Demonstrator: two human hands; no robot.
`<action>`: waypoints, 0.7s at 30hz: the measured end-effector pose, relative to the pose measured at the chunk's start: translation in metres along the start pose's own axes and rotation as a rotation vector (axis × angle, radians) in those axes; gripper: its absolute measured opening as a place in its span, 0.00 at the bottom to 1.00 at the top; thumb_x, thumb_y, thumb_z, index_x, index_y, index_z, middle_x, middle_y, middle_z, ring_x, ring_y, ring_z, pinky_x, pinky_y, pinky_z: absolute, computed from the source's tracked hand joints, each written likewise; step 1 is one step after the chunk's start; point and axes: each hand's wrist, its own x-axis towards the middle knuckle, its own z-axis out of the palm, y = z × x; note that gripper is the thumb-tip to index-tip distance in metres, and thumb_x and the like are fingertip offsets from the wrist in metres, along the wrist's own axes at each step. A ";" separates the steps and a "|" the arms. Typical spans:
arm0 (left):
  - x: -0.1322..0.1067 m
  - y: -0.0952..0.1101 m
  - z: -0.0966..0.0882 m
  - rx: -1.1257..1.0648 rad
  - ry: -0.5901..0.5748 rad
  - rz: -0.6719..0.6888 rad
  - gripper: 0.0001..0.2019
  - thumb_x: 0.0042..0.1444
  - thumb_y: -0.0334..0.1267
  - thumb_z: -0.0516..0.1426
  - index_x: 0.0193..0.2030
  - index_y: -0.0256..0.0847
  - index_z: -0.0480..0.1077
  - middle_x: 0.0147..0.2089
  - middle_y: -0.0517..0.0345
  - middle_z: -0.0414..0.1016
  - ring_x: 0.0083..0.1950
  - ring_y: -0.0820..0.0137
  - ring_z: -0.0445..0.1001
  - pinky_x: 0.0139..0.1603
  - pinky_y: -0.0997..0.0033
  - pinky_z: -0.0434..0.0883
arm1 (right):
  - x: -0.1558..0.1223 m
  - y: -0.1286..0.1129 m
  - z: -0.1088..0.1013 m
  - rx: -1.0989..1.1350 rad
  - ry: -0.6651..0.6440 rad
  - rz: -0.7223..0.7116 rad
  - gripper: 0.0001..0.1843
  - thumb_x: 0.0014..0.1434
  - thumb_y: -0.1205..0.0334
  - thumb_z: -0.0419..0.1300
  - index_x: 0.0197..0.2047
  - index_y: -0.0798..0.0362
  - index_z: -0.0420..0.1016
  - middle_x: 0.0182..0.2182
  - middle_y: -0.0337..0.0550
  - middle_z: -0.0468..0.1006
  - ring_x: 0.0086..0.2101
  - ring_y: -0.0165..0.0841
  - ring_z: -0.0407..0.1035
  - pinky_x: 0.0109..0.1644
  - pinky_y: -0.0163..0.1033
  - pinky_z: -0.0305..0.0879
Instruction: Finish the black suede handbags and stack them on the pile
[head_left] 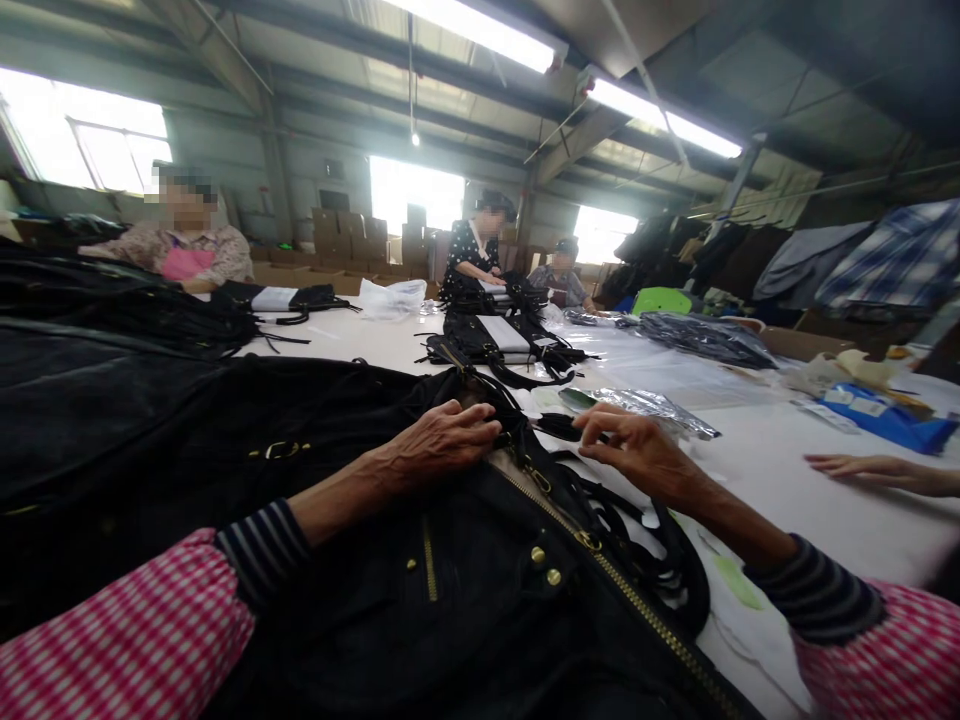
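A large black bag (375, 600) with a gold-toothed zip, a small buckle and round gold studs lies in front of me. My left hand (454, 435) rests over its far end, fingers curled and closed on the fabric near the zip's top. To the right, my right hand (626, 445) is closed in a pinch, its fingertips at the end of a black tassel (557, 425). Black straps (686, 570) loop along the zip's right side. What lies under my left fingers is partly hidden.
Stacked black bags (491, 335) with white paper bands stand ahead on the white table (795, 480). More black bags (112, 300) pile up at left. Plastic film (660, 410) and a blue packet (889, 415) lie to the right. Another person's hand (877, 470) reaches in there; several people work beyond.
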 end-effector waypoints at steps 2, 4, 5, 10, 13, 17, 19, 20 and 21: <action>0.000 0.000 0.000 -0.002 -0.004 -0.007 0.11 0.69 0.28 0.52 0.51 0.37 0.74 0.59 0.49 0.74 0.65 0.60 0.65 0.45 0.64 0.66 | -0.015 0.002 -0.008 -0.037 -0.046 0.010 0.07 0.60 0.63 0.62 0.30 0.52 0.77 0.46 0.45 0.78 0.42 0.36 0.72 0.41 0.39 0.64; 0.000 0.000 0.001 0.000 -0.010 -0.013 0.11 0.69 0.28 0.51 0.50 0.37 0.75 0.59 0.49 0.73 0.65 0.60 0.65 0.45 0.64 0.66 | -0.023 0.002 -0.011 -0.077 -0.073 -0.014 0.06 0.62 0.63 0.61 0.32 0.51 0.77 0.46 0.45 0.78 0.42 0.37 0.72 0.42 0.40 0.65; 0.000 0.000 0.001 0.004 -0.009 -0.012 0.11 0.68 0.28 0.52 0.50 0.37 0.74 0.60 0.49 0.73 0.65 0.60 0.65 0.45 0.64 0.66 | -0.024 0.001 -0.011 -0.103 -0.081 -0.038 0.07 0.62 0.64 0.61 0.32 0.51 0.76 0.46 0.45 0.78 0.42 0.37 0.71 0.44 0.41 0.65; -0.001 0.000 0.003 0.027 -0.017 -0.007 0.13 0.69 0.27 0.50 0.52 0.36 0.73 0.62 0.49 0.72 0.67 0.60 0.63 0.45 0.64 0.66 | -0.017 -0.009 -0.006 -0.275 -0.113 -0.134 0.08 0.63 0.68 0.59 0.31 0.51 0.72 0.40 0.45 0.77 0.44 0.39 0.69 0.51 0.44 0.64; -0.001 0.000 0.003 0.020 -0.018 -0.010 0.13 0.69 0.28 0.50 0.52 0.35 0.73 0.62 0.50 0.72 0.67 0.60 0.63 0.45 0.64 0.66 | -0.014 -0.011 -0.005 -0.333 -0.123 -0.127 0.08 0.64 0.68 0.57 0.32 0.51 0.72 0.38 0.44 0.76 0.43 0.39 0.69 0.49 0.43 0.64; -0.001 0.000 0.003 0.015 -0.016 -0.021 0.12 0.69 0.28 0.50 0.51 0.35 0.74 0.61 0.48 0.73 0.66 0.60 0.65 0.45 0.65 0.66 | -0.011 -0.011 -0.003 -0.249 -0.118 -0.117 0.08 0.65 0.66 0.58 0.32 0.51 0.72 0.35 0.43 0.76 0.39 0.37 0.69 0.46 0.41 0.63; -0.001 0.000 0.004 0.005 -0.011 -0.029 0.12 0.69 0.28 0.50 0.51 0.35 0.74 0.61 0.48 0.72 0.65 0.60 0.65 0.44 0.65 0.67 | -0.009 -0.012 0.000 -0.163 -0.116 -0.126 0.08 0.64 0.65 0.59 0.32 0.51 0.73 0.35 0.42 0.76 0.39 0.36 0.69 0.45 0.40 0.63; -0.001 0.000 0.005 -0.001 -0.005 -0.034 0.12 0.69 0.28 0.50 0.50 0.35 0.74 0.61 0.47 0.72 0.65 0.60 0.65 0.44 0.65 0.67 | -0.007 -0.014 0.003 -0.123 -0.113 -0.129 0.08 0.64 0.65 0.60 0.31 0.51 0.73 0.35 0.41 0.77 0.38 0.35 0.69 0.45 0.40 0.63; -0.001 0.000 0.005 -0.006 0.002 -0.039 0.12 0.69 0.28 0.50 0.50 0.36 0.73 0.61 0.47 0.72 0.65 0.61 0.66 0.43 0.66 0.67 | -0.005 -0.016 0.005 -0.088 -0.108 -0.127 0.08 0.63 0.64 0.60 0.31 0.52 0.73 0.34 0.41 0.77 0.38 0.35 0.69 0.44 0.39 0.62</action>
